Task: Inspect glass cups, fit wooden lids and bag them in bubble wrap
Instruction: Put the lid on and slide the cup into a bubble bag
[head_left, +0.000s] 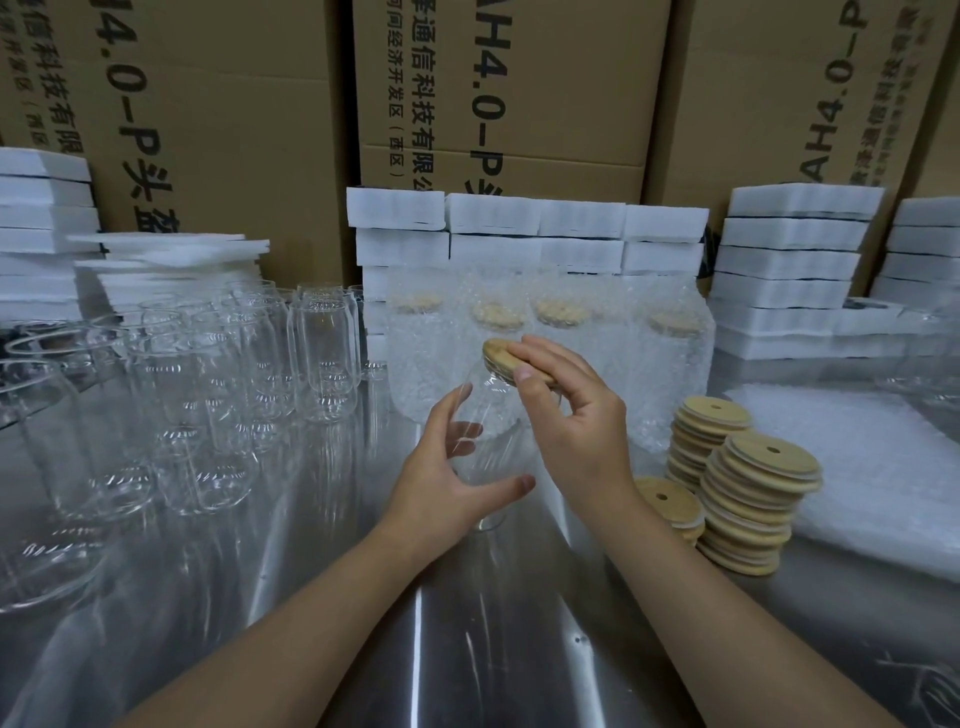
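Hands are both on one glass cup (500, 452) from where I'm watching the head feed, dead centre over the steel table (467, 649). Left hand (441, 470) grips the cup's body from the left. Its fingers curl round the far side (I can see them through the glass) and the thumb wraps across the front low down. Right hand (569, 415) pinches a wooden lid (497, 349) at the cup's mouth, fingers laid over the top and thumb tucked at the near edge. Lid looks tilted, with its far edge poking out past the fingertips. I can't tell if it's seated in the rim or just resting on it. Cup leans away from the camera a bit, and I can't tell whether its base touches the table.

Just right of the right wrist sit three stacks of lids (753, 499), each top lid with a small hole in it, and the shortest stack is nearest the wrist. Behind the hands stands a row of bagged cups (550, 317) in bubble wrap, their lids showing through as tan blobs. Left side is a crowd of bare glasses (208, 395), upright and packed close together. On the right of the table lies a flat pile of bubble wrap (872, 467). White foam blocks (519, 234) are stacked along the back, with big printed cardboard boxes (519, 104) behind them.
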